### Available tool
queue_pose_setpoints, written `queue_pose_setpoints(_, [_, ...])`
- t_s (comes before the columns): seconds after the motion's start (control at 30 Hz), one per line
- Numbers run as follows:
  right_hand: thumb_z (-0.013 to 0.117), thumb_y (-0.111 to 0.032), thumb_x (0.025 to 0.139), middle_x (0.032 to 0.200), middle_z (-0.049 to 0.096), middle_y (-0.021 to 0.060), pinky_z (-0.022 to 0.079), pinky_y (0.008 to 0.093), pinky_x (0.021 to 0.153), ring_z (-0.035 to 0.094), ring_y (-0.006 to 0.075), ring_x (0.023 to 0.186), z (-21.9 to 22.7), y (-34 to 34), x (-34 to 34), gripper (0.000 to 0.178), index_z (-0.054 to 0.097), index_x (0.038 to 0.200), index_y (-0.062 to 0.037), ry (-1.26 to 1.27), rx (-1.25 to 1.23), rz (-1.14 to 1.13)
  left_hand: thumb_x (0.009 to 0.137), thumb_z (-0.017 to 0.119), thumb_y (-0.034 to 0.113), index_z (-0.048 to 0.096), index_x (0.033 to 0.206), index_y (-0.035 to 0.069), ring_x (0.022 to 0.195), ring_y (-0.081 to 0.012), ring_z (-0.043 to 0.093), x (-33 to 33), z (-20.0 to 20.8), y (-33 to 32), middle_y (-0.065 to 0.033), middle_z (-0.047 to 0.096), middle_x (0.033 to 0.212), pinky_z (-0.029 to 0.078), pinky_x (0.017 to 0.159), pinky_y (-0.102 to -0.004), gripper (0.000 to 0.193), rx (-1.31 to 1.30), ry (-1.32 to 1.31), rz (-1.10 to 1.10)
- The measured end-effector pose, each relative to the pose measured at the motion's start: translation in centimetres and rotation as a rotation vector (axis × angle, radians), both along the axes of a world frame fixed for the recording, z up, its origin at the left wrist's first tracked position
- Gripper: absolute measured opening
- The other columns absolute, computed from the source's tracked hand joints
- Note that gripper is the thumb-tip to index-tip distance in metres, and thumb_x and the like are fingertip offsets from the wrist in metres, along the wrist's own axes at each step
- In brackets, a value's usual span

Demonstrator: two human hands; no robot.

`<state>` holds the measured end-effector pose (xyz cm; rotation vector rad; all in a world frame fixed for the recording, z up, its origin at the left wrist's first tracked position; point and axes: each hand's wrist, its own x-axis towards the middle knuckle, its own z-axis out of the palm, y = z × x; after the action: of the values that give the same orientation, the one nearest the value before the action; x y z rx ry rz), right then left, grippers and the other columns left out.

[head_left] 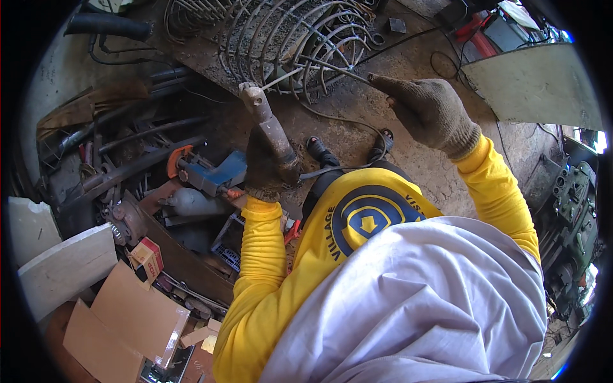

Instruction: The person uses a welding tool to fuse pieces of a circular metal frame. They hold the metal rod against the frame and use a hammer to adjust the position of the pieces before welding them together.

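Note:
My left hand (pixel 263 163), in a dark, dirty work glove, is closed round a worn welding electrode holder (pixel 271 127) that points away from me. A pale welding electrode (pixel 282 79) sticks out of its tip to the right, reaching the round cage of bent metal rods (pixel 281 38) in front. My right hand (pixel 434 112), in a brown knit glove, pinches the near end of a thin metal rod (pixel 341 70). That rod runs left into the cage; whether it is joined there I cannot tell. A cable (pixel 325 171) leaves the holder's lower end.
The cage rests on a gritty metal plate (pixel 207 60). To the left lie a blue and orange tool (pixel 220 172), a grey bottle-shaped object (pixel 191 201), metal bars and cardboard (pixel 131 313). A pale board (pixel 536 83) and green machinery (pixel 575 204) stand right. The cable crosses the floor near my feet.

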<state>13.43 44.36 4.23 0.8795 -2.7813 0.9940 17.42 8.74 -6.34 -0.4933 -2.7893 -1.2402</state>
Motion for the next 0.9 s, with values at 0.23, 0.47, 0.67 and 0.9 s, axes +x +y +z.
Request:
queue_pose_setpoints(0.23, [0.066, -0.012, 0.091, 0.084, 0.072, 0.0146, 0.057, 0.0406, 0.066, 0.07, 0.0327, 0.072, 0.5, 0.1, 0.3, 0.041, 0.068, 0.132, -0.0116, -0.049, 0.045, -0.008, 0.086, 0.08, 0.025, 0.055, 0.133, 0.0, 0.099, -0.0259, 0.065, 0.3, 0.1, -0.1, -0.0121, 0.064, 0.112, 0.054, 0.087, -0.0387, 0.059, 0.032, -0.185, 0.046])
queue_pose_setpoints(0.47, [0.065, -0.011, 0.095, 0.076, 0.064, 0.0144, 0.05, 0.0405, 0.059, 0.063, 0.0334, 0.062, -0.4, 0.0, 0.3, 0.025, 0.069, 0.118, -0.0028, 0.075, -0.025, -0.005, 0.086, 0.08, 0.027, 0.055, 0.13, 0.0, 0.096, -0.0251, 0.064, 0.8, 0.5, -0.4, -0.0111, 0.063, 0.11, 0.054, 0.085, -0.039, 0.057, 0.372, -0.338, 0.099])
queue_pose_setpoints(0.67, [0.065, -0.009, 0.095, 0.087, 0.071, 0.0139, 0.053, 0.0382, 0.062, 0.064, 0.0328, 0.065, -2.0, 0.6, 0.7, 0.038, 0.065, 0.133, -0.0057, 0.075, 0.074, -0.018, 0.086, 0.08, 0.03, 0.056, 0.126, 0.001, 0.093, -0.0247, 0.064, 1.4, 1.0, -0.5, -0.0106, 0.062, 0.106, 0.053, 0.083, -0.0394, 0.055, 0.419, -0.365, 0.134])
queue_pose_setpoints(0.9, [0.069, -0.008, 0.092, 0.08, 0.069, 0.0132, 0.052, 0.0379, 0.059, 0.062, 0.0313, 0.062, -2.7, 1.5, 0.1, 0.036, 0.068, 0.128, -0.0045, 0.239, 0.01, 0.033, 0.085, 0.08, 0.034, 0.056, 0.121, 0.002, 0.09, -0.0242, 0.063, 1.8, 0.7, -0.4, -0.0101, 0.061, 0.102, 0.053, 0.08, -0.0399, 0.054, 0.433, -0.383, 0.164])
